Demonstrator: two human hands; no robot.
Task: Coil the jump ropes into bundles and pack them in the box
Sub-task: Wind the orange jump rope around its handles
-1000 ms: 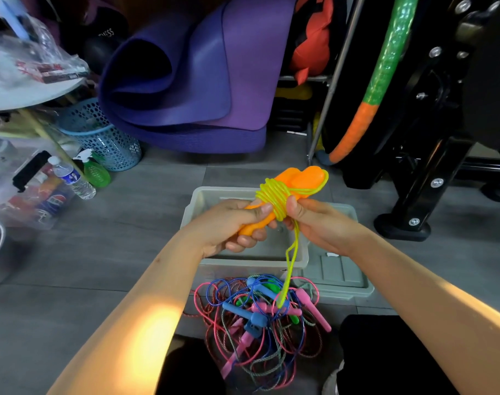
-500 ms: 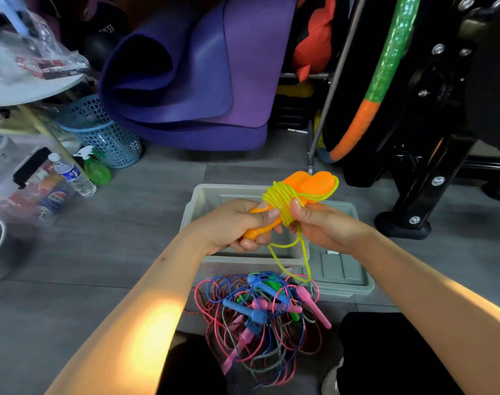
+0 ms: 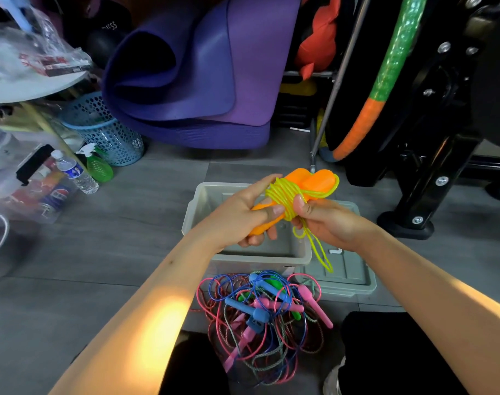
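I hold a jump rope with two orange handles (image 3: 314,179) over the grey plastic box (image 3: 196,208). Its yellow cord (image 3: 284,196) is wound several times around the handles. My left hand (image 3: 240,215) grips the lower ends of the handles. My right hand (image 3: 325,220) pinches the cord at the wraps, and a short loop of cord (image 3: 318,252) hangs below it. A tangled pile of jump ropes (image 3: 264,312) with blue, pink and green handles lies on the floor in front of the box.
The box lid (image 3: 345,276) lies to the right of the box. Rolled purple mats (image 3: 191,67) lean behind. A blue mesh basket (image 3: 106,129), water bottle (image 3: 74,172) and green spray bottle (image 3: 97,165) stand left. Black exercise equipment (image 3: 431,155) and a hoop (image 3: 382,81) stand right.
The hanging yellow cord has grown shorter as more of it was wound around the orange handles. Its loose end has lifted off the pile and now dangles over the box.
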